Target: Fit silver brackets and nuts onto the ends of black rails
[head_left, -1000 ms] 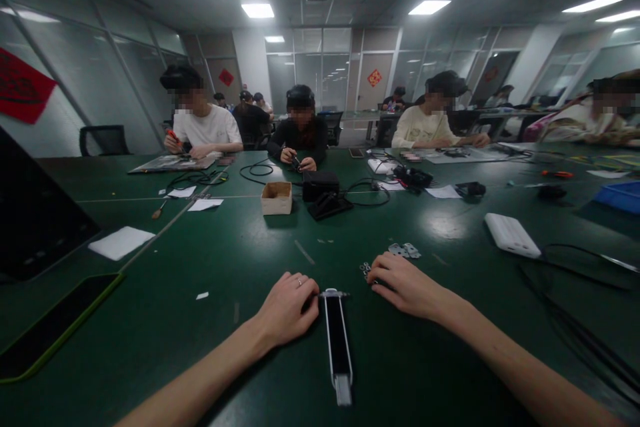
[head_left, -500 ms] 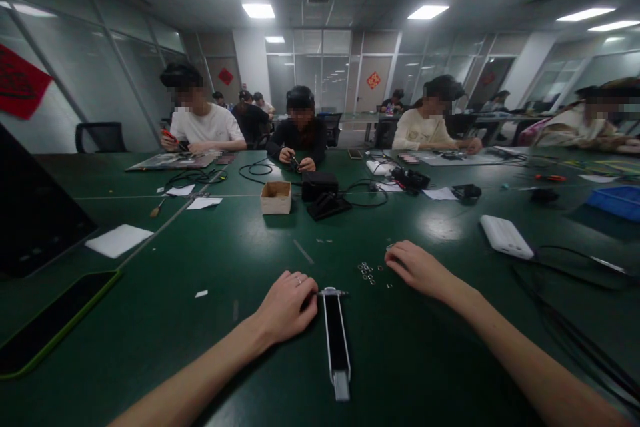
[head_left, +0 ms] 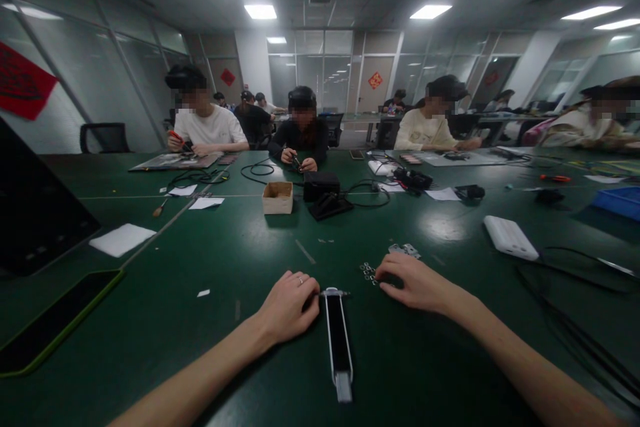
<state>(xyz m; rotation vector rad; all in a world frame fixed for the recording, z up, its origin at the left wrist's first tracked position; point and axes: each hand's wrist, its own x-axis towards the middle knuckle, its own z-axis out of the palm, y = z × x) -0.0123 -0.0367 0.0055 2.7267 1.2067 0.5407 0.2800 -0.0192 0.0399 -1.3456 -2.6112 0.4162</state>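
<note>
My left hand [head_left: 290, 307] rests on the green bench with its fingers curled, touching the metal crossbar of a slim black-and-white strip tool [head_left: 339, 347]. My right hand [head_left: 415, 283] lies just to the right of that tool, fingertips down among a small cluster of metal rings [head_left: 369, 273]. Beyond those fingers sit small perforated metal plates [head_left: 404, 251]. The hand hides part of the ring cluster. Nothing is visibly held in my right hand.
A white power bank [head_left: 510, 237] and black cables lie to the right. Ahead stand an open cardboard box [head_left: 277, 198] and a black unit [head_left: 321, 185] with coiled wires. A dark tablet [head_left: 30, 213] sits at left. Several co-workers [head_left: 300, 127] work across the bench.
My right hand has moved left and toward me, back over the metal rings, covering some of them. The metal plates show again beyond it. My left hand has stayed in place.
</note>
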